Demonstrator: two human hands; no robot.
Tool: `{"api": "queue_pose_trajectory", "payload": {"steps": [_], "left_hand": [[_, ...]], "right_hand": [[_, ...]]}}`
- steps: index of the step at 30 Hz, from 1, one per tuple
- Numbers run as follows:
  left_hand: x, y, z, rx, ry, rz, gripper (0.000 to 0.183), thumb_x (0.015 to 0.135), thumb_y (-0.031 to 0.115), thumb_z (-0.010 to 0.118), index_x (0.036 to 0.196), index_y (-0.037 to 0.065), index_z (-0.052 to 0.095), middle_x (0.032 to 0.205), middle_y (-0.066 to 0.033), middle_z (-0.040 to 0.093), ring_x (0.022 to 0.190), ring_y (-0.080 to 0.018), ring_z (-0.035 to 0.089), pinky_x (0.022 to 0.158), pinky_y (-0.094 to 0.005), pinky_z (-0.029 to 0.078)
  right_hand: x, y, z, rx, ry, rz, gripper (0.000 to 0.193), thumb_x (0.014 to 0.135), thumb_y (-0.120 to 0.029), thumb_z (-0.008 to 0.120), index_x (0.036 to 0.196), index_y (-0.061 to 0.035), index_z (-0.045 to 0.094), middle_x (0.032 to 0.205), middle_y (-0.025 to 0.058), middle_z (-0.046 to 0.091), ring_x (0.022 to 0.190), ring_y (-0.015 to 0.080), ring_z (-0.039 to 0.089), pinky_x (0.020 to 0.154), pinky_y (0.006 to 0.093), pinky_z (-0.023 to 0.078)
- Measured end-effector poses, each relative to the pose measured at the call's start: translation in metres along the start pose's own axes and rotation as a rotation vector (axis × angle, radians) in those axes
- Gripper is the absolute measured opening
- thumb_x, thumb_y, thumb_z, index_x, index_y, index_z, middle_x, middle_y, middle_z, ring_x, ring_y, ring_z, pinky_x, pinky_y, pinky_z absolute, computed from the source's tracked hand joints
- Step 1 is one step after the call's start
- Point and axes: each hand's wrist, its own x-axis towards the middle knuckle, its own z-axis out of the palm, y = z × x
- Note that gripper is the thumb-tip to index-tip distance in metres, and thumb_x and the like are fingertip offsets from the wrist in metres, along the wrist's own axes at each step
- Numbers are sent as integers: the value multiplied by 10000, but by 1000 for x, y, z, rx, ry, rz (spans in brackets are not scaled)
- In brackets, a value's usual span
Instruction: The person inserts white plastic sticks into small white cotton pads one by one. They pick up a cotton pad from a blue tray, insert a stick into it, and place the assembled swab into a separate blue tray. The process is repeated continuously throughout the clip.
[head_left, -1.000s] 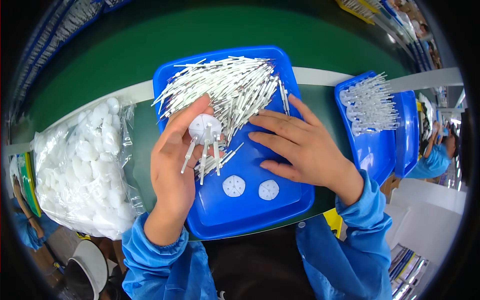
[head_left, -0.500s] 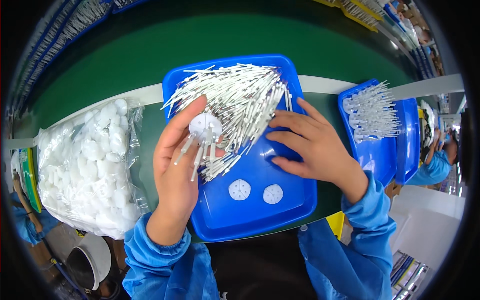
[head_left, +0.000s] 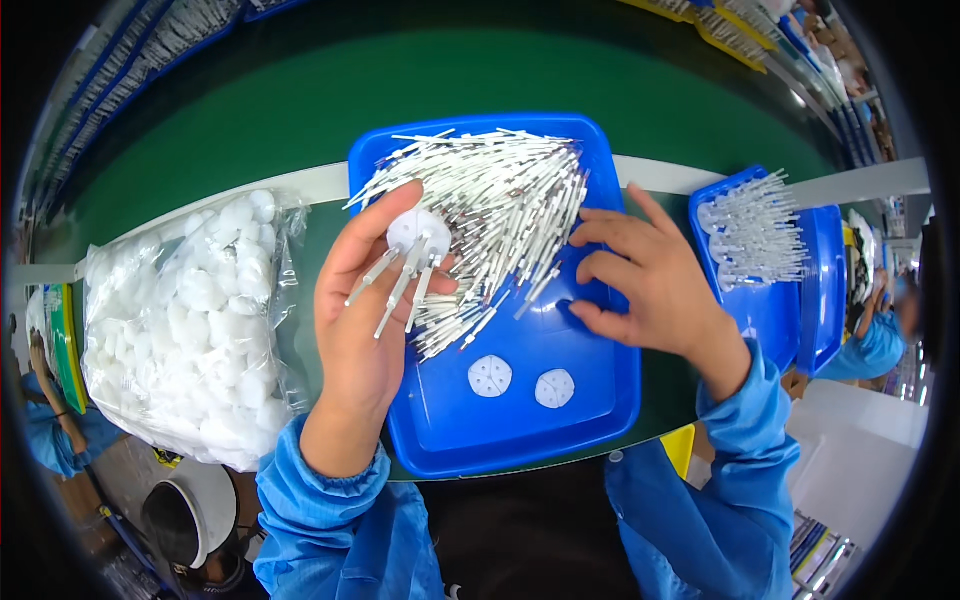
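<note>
My left hand is closed around a round white disc, gripping it by its edge. Several thin white rods stick out of the disc, slanting down toward me. Over the right side of a blue tray, my right hand is open with its fingers spread, and I see nothing in it. A heap of thin white rods fills the far part of that tray, just left of my right fingertips. Two loose white discs with small holes, a left one and a right one, lie flat at the tray's near end.
A clear plastic bag packed with white discs rests left of the tray. To the right, a smaller blue tray holds rod-filled discs, with another blue tray beside it. The green table stretches behind. People in blue sleeves are at both sides.
My right hand has shifted slightly right, and its fingertips are a bit farther from the tray's middle. My left hand still holds the disc with rods. The whole view has shifted a little.
</note>
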Motion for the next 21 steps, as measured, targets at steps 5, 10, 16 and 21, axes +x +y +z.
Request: {"api": "queue_pose_trajectory", "payload": {"steps": [5,10,16,21], "left_hand": [[1,2,4,31,-7,-2,600,1055,217,586,1594,-43,536,1263,-149,716,1076,-214,756,899,-336,672],[1,-1,1,58,-8,-5,617,1036,235,615,1584,-41,546,1267,-144,718,1084,-210,759,905,-347,670],[0,0,-1,-19,-23,24,657,1059,283,658,1607,-45,503,1258,-140,713,1065,-207,758,902,-350,673],[0,0,-1,-29,23,16,709,1060,299,679,1638,-43,452,1257,-141,708,1058,-208,755,904,-350,674]], "right_hand": [[12,-25,22,-5,107,-48,257,795,-278,901,976,-162,761,1207,32,736,1273,274,681,1270,601,395],[42,-46,50,-220,253,29,239,793,-278,878,955,-159,749,1029,11,693,1032,219,683,1190,548,472],[40,-46,40,-238,256,-126,142,801,-243,810,864,-156,718,910,-2,673,947,209,683,1115,497,526],[46,-58,68,-121,238,-476,50,791,-185,720,820,-146,708,878,2,673,930,200,684,1080,459,552]]}}
